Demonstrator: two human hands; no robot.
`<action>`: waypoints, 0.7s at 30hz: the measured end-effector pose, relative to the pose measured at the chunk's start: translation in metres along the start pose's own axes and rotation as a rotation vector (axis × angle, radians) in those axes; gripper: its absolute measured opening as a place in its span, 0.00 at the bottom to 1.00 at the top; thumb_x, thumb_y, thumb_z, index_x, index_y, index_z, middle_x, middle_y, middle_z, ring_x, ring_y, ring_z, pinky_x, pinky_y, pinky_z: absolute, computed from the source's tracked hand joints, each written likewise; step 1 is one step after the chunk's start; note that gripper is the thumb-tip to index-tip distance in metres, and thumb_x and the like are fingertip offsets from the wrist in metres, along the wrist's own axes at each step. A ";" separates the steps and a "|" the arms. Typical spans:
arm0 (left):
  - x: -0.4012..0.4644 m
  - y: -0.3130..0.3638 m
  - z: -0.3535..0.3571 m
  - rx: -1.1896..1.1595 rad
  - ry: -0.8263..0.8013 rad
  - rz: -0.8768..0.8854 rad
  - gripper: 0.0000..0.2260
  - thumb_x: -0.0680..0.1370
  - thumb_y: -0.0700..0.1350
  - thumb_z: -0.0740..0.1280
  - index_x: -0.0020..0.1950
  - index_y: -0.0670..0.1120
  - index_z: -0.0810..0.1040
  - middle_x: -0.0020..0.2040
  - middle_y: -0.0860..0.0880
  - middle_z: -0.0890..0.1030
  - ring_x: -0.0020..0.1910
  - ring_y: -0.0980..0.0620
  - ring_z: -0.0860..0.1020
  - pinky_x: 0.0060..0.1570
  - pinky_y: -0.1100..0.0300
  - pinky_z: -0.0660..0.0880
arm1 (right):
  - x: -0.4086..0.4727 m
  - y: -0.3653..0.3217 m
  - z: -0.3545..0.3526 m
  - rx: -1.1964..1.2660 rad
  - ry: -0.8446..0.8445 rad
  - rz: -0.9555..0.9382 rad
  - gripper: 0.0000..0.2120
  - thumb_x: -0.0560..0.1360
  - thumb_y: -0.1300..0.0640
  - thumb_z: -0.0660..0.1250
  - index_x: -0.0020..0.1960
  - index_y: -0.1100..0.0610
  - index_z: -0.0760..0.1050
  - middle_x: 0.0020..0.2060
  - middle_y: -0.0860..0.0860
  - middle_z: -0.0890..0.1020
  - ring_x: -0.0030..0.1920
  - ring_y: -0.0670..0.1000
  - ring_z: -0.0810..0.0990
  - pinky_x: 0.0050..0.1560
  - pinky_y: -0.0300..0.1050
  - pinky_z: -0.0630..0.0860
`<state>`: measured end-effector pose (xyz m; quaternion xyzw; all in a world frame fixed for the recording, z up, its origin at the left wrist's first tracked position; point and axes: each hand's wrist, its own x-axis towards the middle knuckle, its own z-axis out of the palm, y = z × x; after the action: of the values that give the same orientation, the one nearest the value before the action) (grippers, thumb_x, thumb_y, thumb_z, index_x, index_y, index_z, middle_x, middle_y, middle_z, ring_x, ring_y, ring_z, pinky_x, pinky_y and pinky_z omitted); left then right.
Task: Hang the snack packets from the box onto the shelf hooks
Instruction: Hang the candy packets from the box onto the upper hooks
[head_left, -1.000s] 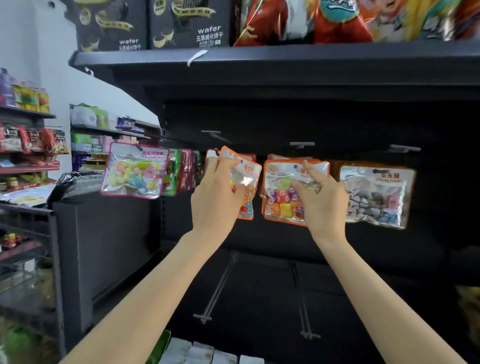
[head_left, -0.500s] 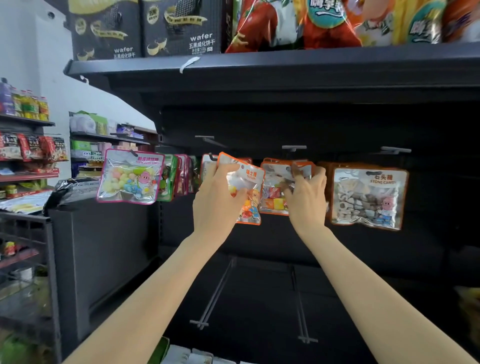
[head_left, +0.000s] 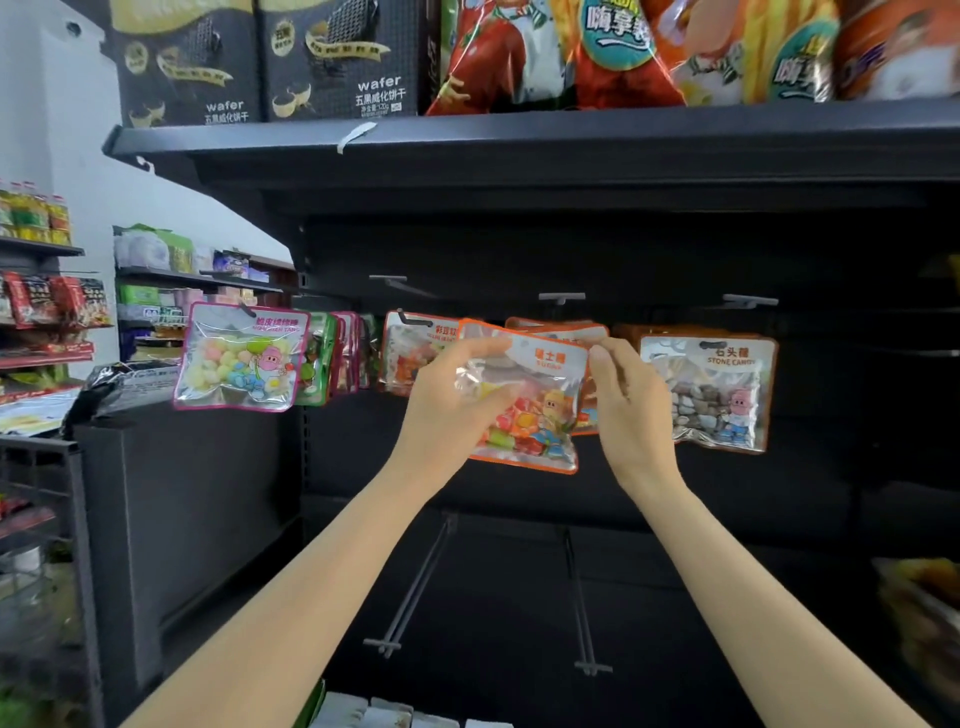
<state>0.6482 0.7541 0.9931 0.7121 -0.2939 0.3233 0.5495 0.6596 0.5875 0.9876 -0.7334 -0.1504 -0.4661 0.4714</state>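
Fingers (head_left: 483, 358) of the left hand (head_left: 447, 410) are curling around an orange-edged clear plastic snack packet of coloured candies (head_left: 524, 400), gripping its left side and holding it up in front of the black shelf unit (head_left: 519, 150). Right hand (head_left: 631, 410) is sitting just beside the packet's right edge, fingers loosely bent; whether they touch it is unclear. Behind are hanging a pink-edged candy packet (head_left: 241, 358) on the left and an orange-edged stone candy packet (head_left: 714, 389) on the right, under grey metal hooks (head_left: 561, 298).
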 end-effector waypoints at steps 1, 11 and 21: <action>0.002 0.001 0.005 -0.023 0.001 0.001 0.17 0.72 0.42 0.72 0.60 0.50 0.76 0.56 0.59 0.77 0.55 0.70 0.71 0.48 0.84 0.63 | -0.001 -0.002 -0.003 0.087 -0.057 0.041 0.13 0.81 0.51 0.56 0.63 0.50 0.72 0.47 0.51 0.81 0.43 0.46 0.79 0.38 0.33 0.74; 0.018 -0.011 0.040 0.016 0.038 0.033 0.19 0.74 0.43 0.71 0.62 0.52 0.72 0.59 0.57 0.75 0.58 0.63 0.72 0.55 0.71 0.70 | 0.006 0.002 -0.002 -0.067 -0.067 -0.024 0.21 0.80 0.56 0.61 0.72 0.43 0.65 0.60 0.52 0.76 0.57 0.49 0.75 0.52 0.25 0.70; 0.017 -0.021 0.042 0.144 0.037 0.022 0.22 0.75 0.44 0.70 0.67 0.54 0.69 0.63 0.56 0.73 0.57 0.66 0.67 0.46 0.86 0.60 | 0.001 0.006 0.004 -0.227 -0.031 -0.049 0.24 0.80 0.58 0.60 0.74 0.47 0.61 0.41 0.47 0.66 0.36 0.43 0.65 0.41 0.25 0.66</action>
<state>0.6805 0.7171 0.9865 0.7403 -0.2677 0.3629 0.4986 0.6663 0.5874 0.9847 -0.7853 -0.1218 -0.4799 0.3716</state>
